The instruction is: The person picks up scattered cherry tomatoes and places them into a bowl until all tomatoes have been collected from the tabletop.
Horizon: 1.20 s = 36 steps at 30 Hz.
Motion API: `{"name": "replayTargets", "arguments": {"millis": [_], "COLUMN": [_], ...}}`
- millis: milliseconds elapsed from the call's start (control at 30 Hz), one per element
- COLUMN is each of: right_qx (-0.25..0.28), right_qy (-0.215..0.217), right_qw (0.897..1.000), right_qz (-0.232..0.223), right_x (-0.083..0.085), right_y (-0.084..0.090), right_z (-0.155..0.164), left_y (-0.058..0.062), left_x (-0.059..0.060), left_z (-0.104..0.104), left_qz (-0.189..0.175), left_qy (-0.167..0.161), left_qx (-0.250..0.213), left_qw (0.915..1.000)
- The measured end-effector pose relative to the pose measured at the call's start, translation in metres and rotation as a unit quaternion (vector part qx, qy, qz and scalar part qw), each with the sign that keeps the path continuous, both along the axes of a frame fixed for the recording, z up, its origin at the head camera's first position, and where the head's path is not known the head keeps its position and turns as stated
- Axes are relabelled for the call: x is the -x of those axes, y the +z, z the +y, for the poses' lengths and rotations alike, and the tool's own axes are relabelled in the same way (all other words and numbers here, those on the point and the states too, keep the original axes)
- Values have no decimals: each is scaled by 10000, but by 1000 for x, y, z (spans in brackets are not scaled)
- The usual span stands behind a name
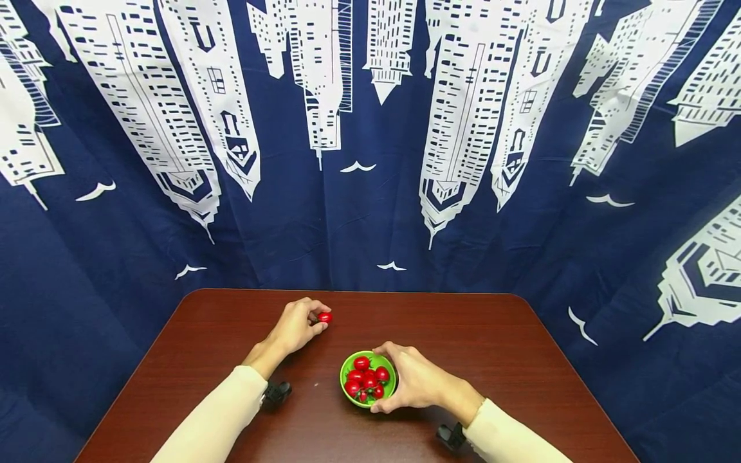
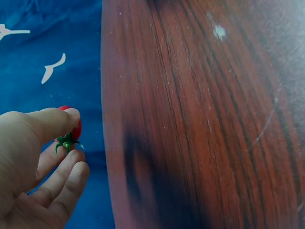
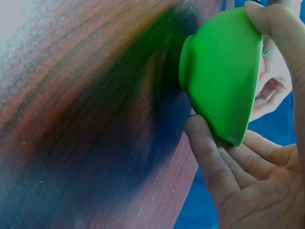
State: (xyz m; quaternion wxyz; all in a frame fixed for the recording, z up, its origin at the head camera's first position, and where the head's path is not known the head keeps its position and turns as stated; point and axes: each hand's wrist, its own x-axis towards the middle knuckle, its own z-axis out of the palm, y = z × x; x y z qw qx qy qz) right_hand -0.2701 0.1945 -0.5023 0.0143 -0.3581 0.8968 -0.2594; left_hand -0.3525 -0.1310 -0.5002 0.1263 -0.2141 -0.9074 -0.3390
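Between thumb and fingers, my left hand (image 1: 295,326) pinches a small red cherry tomato (image 1: 325,317) over the far part of the table, left of centre. Its green stem end shows in the left wrist view, where the fingers (image 2: 71,183) partly cover the fruit. My right hand (image 1: 419,379) grips a small green bowl (image 3: 224,76) from the right, thumb and fingers spread around its side and rim. Several red cherry tomatoes (image 1: 369,378), some with green stems, lie inside the bowl. In the right wrist view the bowl's wall hides nearly all of them.
A dark reddish-brown wooden table (image 1: 492,347) with rounded far corners lies under both hands. Behind it and at its sides hangs a dark blue cloth (image 1: 359,225) printed with white upside-down buildings and birds. Each wrist carries a small black device (image 1: 276,392) below the sleeve.
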Motion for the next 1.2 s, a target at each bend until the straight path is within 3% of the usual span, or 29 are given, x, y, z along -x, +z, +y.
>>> {"name": "replayTargets", "arguments": {"millis": [267,800,1200], "right_qx": [1,-9,-16], "right_qy": [-56,7,22], "right_qw": [10000,10000,10000], "right_qz": [74,10,39], "right_x": [1,2,2], "right_y": [-2,-1,-1], "right_z": [0,0,0], "left_y": [7,17,21], "left_x": [-15,-41,-56], "left_z": [1,14,22], "left_qz": [-57,459,712], "left_qy": [-153,-633,-1010], "left_qx": [-64,136,-10], "left_qw": [9998,9968,9923]}}
